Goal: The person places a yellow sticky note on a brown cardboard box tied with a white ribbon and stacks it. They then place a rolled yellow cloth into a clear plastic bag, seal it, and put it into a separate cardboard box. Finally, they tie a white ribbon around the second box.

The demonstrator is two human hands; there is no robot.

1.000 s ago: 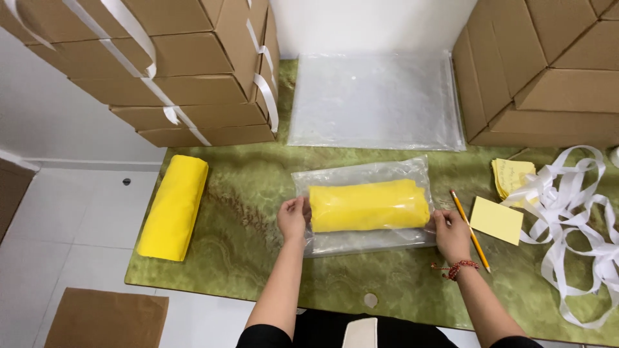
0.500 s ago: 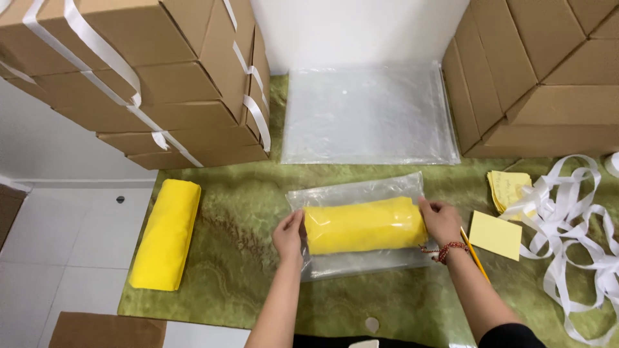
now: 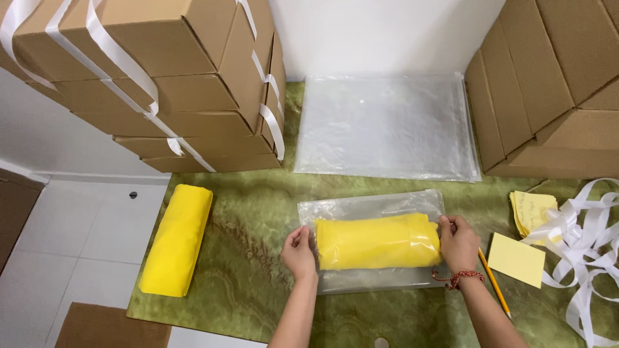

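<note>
A green marbled table is seen from above, with 2 bare forearms reaching in from the near edge. The left hand is pressed, fingers curled, against the left end of a folded yellow cloth roll, which is enclosed in a clear plastic bag lying flat at the middle of the table. The right hand, a red thread bracelet worn at its wrist, is closed over the right end of the roll and the bag's edge. Whether the plastic is pinched or only pressed cannot be told.

Just right of that wrist a yellow pencil is laid, and beside it a yellow note pad. A second stack of yellow notes and a tangle of white strapping are found farther right. A second yellow cloth roll is laid, unbagged, near the table's left edge.

Farther back, a pile of flat clear bags is spread against the wall, flanked by strapped cardboard boxes on the left and plain cardboard boxes on the right.
</note>
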